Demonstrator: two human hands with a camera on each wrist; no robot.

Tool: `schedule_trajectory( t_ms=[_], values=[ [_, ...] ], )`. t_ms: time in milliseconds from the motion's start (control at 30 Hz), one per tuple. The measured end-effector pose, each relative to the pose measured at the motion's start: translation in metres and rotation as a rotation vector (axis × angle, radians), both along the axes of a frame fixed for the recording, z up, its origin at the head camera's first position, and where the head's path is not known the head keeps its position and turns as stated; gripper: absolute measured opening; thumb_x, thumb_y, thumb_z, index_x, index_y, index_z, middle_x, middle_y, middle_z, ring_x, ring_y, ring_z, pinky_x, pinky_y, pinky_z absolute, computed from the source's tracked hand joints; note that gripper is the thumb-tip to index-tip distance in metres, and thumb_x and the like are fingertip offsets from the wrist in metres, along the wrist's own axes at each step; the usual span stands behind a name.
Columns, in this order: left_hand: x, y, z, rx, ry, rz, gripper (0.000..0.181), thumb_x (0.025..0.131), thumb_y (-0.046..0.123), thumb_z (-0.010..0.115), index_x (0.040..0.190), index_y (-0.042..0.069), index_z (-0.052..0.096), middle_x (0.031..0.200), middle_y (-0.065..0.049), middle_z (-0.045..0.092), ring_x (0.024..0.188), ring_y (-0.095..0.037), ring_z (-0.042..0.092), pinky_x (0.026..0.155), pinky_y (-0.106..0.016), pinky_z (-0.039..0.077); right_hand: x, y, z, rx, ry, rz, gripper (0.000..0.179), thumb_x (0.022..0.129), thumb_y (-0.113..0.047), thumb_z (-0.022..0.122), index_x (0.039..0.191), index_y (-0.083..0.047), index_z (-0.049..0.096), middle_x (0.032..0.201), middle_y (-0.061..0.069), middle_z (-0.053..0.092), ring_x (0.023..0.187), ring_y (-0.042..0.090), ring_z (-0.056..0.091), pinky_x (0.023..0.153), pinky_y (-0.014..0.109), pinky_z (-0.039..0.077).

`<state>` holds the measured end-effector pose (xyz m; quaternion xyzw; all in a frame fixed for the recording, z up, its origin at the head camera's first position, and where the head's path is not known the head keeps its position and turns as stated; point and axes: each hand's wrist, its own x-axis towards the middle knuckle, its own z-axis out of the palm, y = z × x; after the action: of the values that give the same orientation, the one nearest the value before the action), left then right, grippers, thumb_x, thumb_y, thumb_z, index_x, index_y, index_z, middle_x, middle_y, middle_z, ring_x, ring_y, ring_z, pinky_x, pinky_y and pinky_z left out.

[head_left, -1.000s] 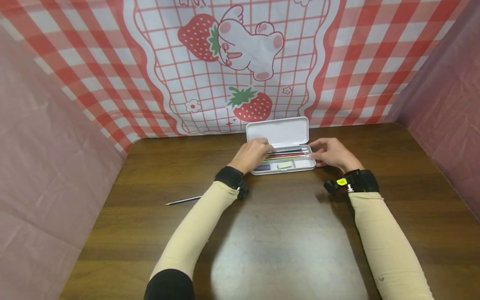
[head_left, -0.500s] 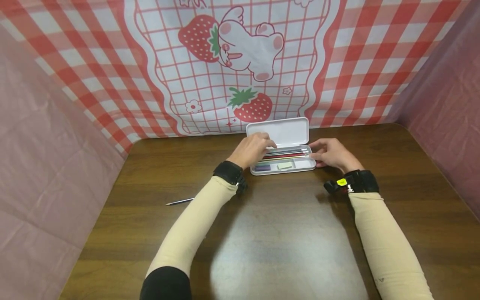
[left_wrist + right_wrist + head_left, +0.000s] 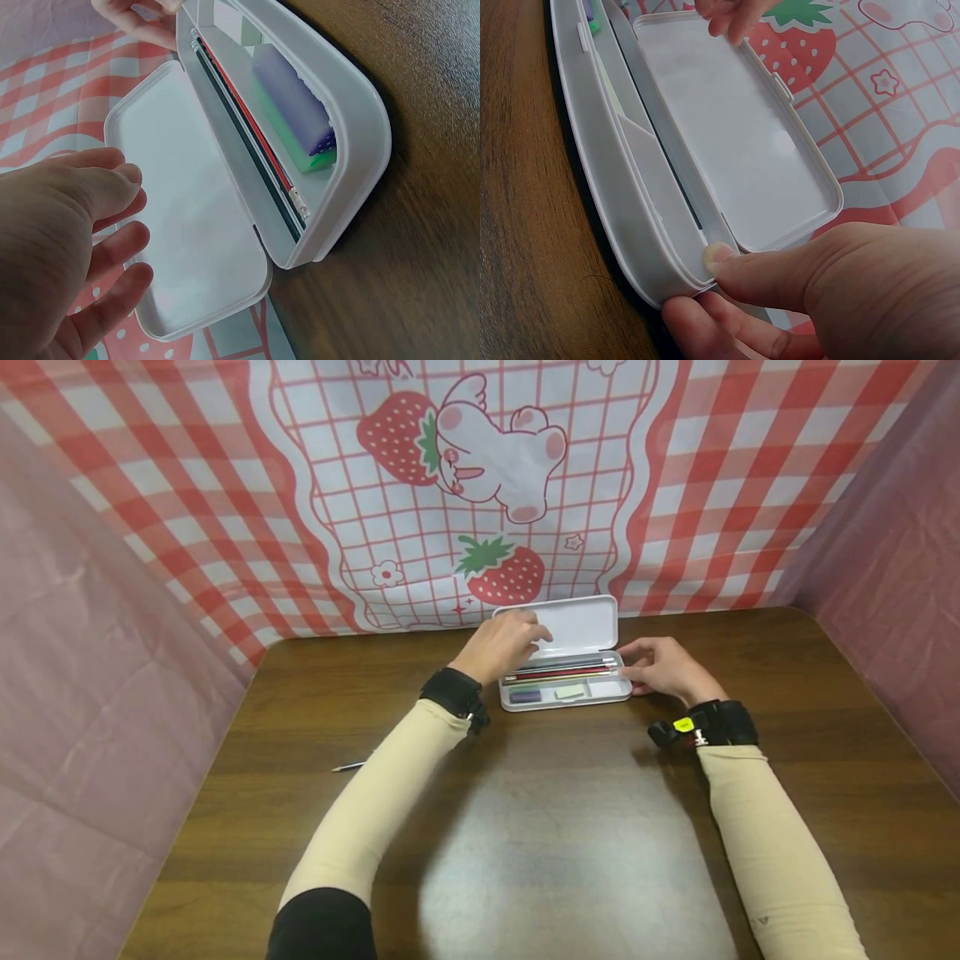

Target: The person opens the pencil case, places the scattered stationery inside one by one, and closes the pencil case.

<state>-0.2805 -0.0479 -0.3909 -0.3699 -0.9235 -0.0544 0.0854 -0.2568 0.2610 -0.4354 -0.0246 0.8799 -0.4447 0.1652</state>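
A white pencil case (image 3: 609, 688) stands at the back of the table, its lid (image 3: 581, 625) raised. Several pencils (image 3: 241, 112) lie lengthwise in it, red and dark ones among them. Its front compartments hold a purple piece (image 3: 291, 97), a green piece (image 3: 279, 127) under it and a pale green block (image 3: 568, 692). My left hand (image 3: 498, 646) hovers before the lid's left part, fingers loosely bent with nothing between them. My right hand (image 3: 663, 668) pinches the case's right end, thumb (image 3: 757, 277) on the rim and fingers outside the wall.
One dark pencil (image 3: 348, 767) lies on the table (image 3: 262, 810) at the left, partly hidden by my left forearm. A red-and-white strawberry cloth (image 3: 480, 460) hangs right behind the case. Pink cloth (image 3: 75, 693) closes off both sides.
My left hand has risen from over the pencils toward the lid, uncovering their left ends. The left forearm has shifted left and covers more of the loose pencil. My right hand stays put.
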Motion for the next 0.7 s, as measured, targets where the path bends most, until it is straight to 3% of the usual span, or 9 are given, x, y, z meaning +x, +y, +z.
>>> schedule_trajectory(
  t_ms=[333,700],
  values=[
    [0.002,-0.005,-0.002,-0.03,0.04,-0.039,0.024,0.106,0.014,0.078,0.129,0.018,0.085,0.123,-0.005,0.083,0.119,-0.025,0.078,0.103,-0.037,0.065,0.001,-0.001,0.001,-0.001,0.006,0.004,0.053,0.11,-0.01,0.071,0.157,0.008,0.055,0.122,0.027,0.069,0.09,0.015,0.069,0.074,0.022,0.066],
    [0.007,-0.014,-0.005,-0.023,0.017,-0.034,0.023,0.106,0.016,0.078,0.128,0.017,0.084,0.121,-0.005,0.082,0.117,-0.025,0.077,0.099,-0.037,0.066,0.002,-0.003,0.002,-0.005,0.023,0.011,0.051,0.109,-0.008,0.072,0.154,0.011,0.057,0.117,0.025,0.073,0.084,0.012,0.07,0.072,0.022,0.066]
  ],
)
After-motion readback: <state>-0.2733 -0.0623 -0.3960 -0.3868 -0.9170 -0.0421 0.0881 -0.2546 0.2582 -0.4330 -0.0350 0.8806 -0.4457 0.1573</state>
